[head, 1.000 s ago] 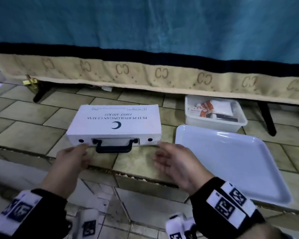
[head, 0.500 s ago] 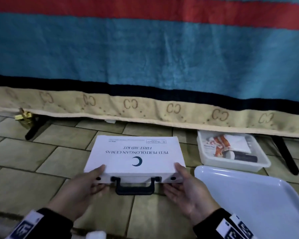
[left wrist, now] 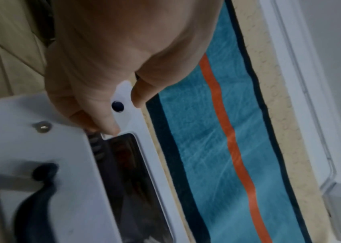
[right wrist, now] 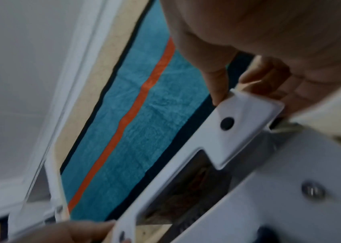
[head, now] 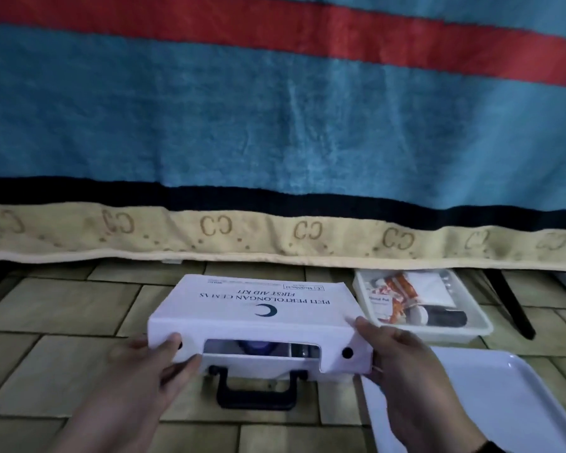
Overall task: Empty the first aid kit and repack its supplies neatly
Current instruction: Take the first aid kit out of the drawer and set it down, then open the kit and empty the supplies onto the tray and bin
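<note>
A white first aid kit (head: 252, 308) with a black handle (head: 257, 392) lies on the tiled floor in the head view. Its lid (head: 334, 351) is raised a little at the front, and dark contents show through the gap (head: 258, 348). My left hand (head: 151, 364) grips the lid's front left corner, thumb on top. My right hand (head: 386, 351) grips the front right corner. In the left wrist view my fingers (left wrist: 102, 121) curl under the lid (left wrist: 127, 98) edge. In the right wrist view my fingers (right wrist: 219, 85) pinch the lid's corner (right wrist: 246, 115).
A white bin (head: 471, 331) with packets and a dark bottle (head: 438, 317) stands right of the kit. An empty white tray (head: 471, 403) lies at the front right. A striped blue, red and beige blanket (head: 275, 142) hangs behind, with a dark stand leg (head: 513, 305) under it.
My hands went from hovering in front of the kit to gripping its front corners. The lid has lifted at the front, unsnapped from the base. The head view has moved closer.
</note>
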